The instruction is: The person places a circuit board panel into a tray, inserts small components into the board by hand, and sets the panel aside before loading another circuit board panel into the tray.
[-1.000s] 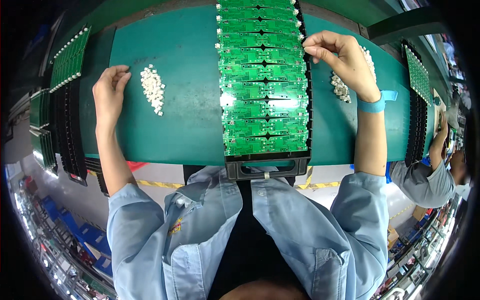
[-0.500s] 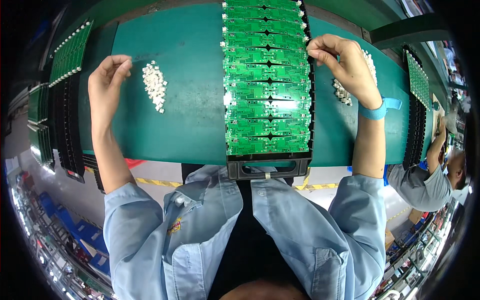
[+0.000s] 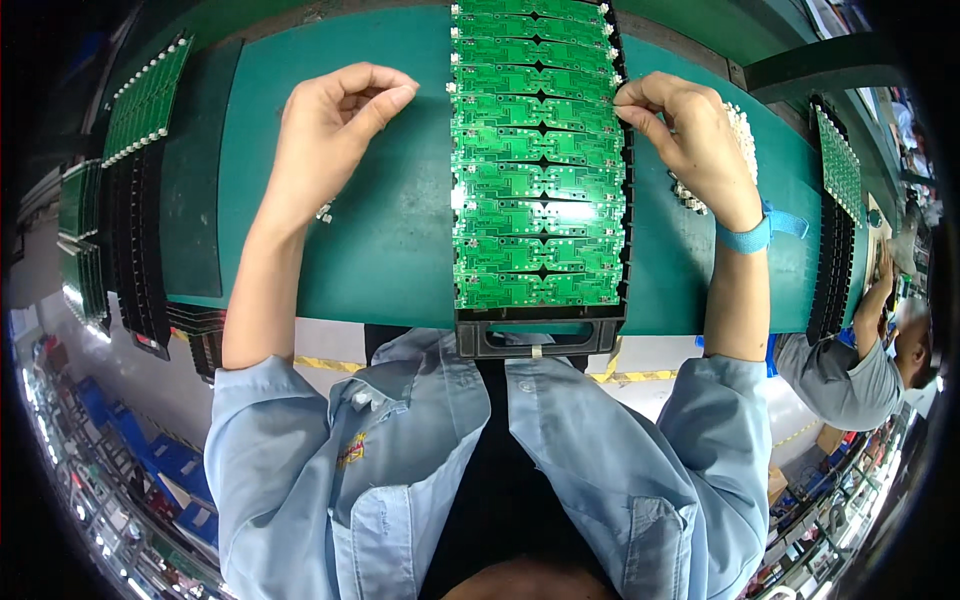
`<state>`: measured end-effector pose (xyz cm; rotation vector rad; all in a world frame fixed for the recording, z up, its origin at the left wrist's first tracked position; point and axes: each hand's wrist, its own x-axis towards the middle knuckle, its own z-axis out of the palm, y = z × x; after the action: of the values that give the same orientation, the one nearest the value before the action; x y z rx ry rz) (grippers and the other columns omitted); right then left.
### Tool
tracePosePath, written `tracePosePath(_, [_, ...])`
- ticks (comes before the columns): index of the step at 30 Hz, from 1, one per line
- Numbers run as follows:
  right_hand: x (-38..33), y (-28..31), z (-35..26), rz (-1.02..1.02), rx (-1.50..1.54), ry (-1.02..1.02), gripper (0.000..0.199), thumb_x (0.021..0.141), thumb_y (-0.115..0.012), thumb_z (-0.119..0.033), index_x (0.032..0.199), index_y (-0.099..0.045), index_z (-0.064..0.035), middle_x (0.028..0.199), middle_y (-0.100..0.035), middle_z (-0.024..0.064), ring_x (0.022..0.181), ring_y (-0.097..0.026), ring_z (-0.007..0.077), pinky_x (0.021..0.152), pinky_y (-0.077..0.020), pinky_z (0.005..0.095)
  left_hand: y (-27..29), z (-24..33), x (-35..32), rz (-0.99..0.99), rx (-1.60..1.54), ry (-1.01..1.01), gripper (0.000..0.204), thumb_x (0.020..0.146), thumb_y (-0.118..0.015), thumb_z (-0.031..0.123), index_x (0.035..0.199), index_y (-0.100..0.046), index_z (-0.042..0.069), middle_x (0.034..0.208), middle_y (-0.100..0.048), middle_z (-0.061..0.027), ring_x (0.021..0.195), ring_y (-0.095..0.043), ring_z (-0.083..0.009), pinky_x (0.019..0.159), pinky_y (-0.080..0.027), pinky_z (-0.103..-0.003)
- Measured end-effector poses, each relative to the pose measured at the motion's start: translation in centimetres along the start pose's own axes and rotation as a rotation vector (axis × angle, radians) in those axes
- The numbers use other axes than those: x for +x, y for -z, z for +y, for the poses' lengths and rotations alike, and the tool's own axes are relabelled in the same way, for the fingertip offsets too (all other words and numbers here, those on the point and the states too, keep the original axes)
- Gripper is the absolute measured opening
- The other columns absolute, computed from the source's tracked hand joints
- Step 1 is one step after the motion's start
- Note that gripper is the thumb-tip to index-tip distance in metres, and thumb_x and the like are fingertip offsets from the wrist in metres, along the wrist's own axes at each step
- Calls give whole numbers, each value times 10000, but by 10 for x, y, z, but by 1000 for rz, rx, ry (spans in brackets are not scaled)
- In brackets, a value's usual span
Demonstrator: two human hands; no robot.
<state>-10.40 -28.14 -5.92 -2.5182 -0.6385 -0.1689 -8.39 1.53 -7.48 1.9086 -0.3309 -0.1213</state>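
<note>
A long panel of green circuit boards (image 3: 537, 185) lies in a black carrier (image 3: 540, 340) in front of me. Small white connectors (image 3: 453, 60) sit along both side edges of its far rows. My right hand (image 3: 695, 135) is at the panel's right edge, thumb and forefinger pinched together; whatever is between them is too small or hidden to name. Left of the panel, my left hand (image 3: 335, 125) hovers with its fingertips in a pinch, apart from the boards. Any part it grips cannot be made out. It hides most of a pile of white connectors (image 3: 325, 212).
Another pile of white connectors (image 3: 742, 140) lies behind my right hand on the green mat (image 3: 390, 250). Racks with more boards stand at left (image 3: 145, 105) and right (image 3: 838, 165). A blue strap (image 3: 750, 232) circles my right wrist. A co-worker (image 3: 850, 370) is at far right.
My left hand has moved right and a little farther away, from beside the left connector pile toward the panel, still pinched. My right hand has stayed at the panel's right edge.
</note>
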Motion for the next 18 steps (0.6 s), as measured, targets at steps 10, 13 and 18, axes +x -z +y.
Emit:
tracePosePath(10, [-1,-4,4,27,40,12,46,764,-601,-3,784,-608,37,715,-617,63,530,-463,157,484,-362,258,-19,1,18,-7,178,-88,92,786,-629,43,835,-655,-31,660,-604,-14,559,-487,-60,518,-392,-177])
tracePosePath(13, [-2,-4,4,23,46,8,48,764,-603,-6,782,-607,38,712,-615,63,530,-462,157,481,-361,259,-20,1,19,-19,164,-71,95,786,-631,44,838,-657,-31,666,-609,-16,567,-495,-57,522,-391,-173])
tracePosePath(18, [-2,-4,6,35,59,0,45,767,-604,-11,778,-610,32,706,-614,54,523,-448,151,472,-348,256,-16,2,19,37,69,-52,97,784,-636,48,830,-658,-35,668,-614,-25,580,-508,-54,529,-394,-166])
